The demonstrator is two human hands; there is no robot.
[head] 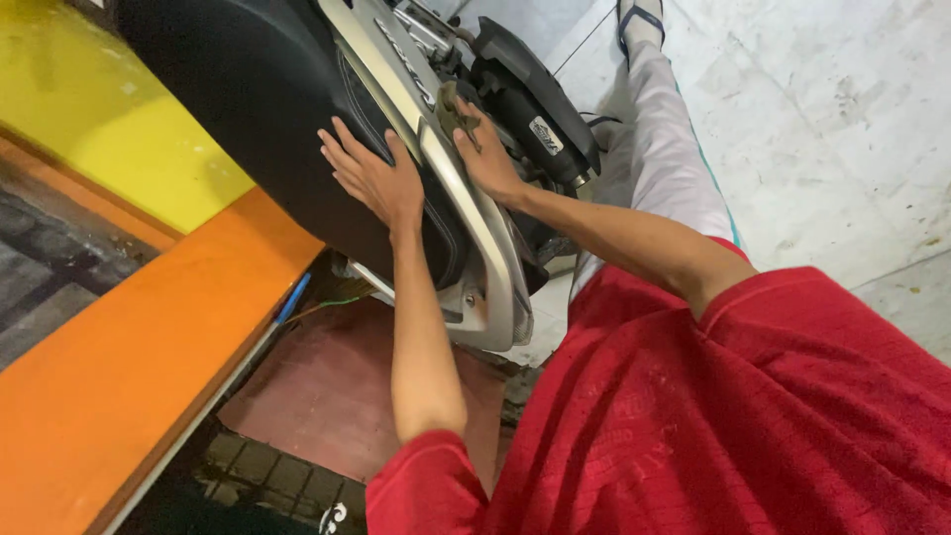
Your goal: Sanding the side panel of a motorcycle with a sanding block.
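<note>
Your rag [454, 111] could slip out from under your right hand [487, 157], I think, because your fingers look like they press it flat and do not wrap around it. If it slides, your bare fingers may rub on the edge of the silver trim [475, 213], and that edge looks thin and hard. The scooter could also rock toward you if you push too hard with both hands at once, since you lean on its side. Your left hand [371, 178] lies flat and spread wide on the black seat [248, 99], fingers apart, holding nothing. Your right hand is pressed down on the rag, fingers close together on top of it. The rag is a small, dull green wad, and it sits on the silver trim just past your right fingertips, partly under them. It is close beside your left hand, with the trim between them. The black part [530, 99] is just behind the rag. The orange bench [129, 367] is well away, on your left.
</note>
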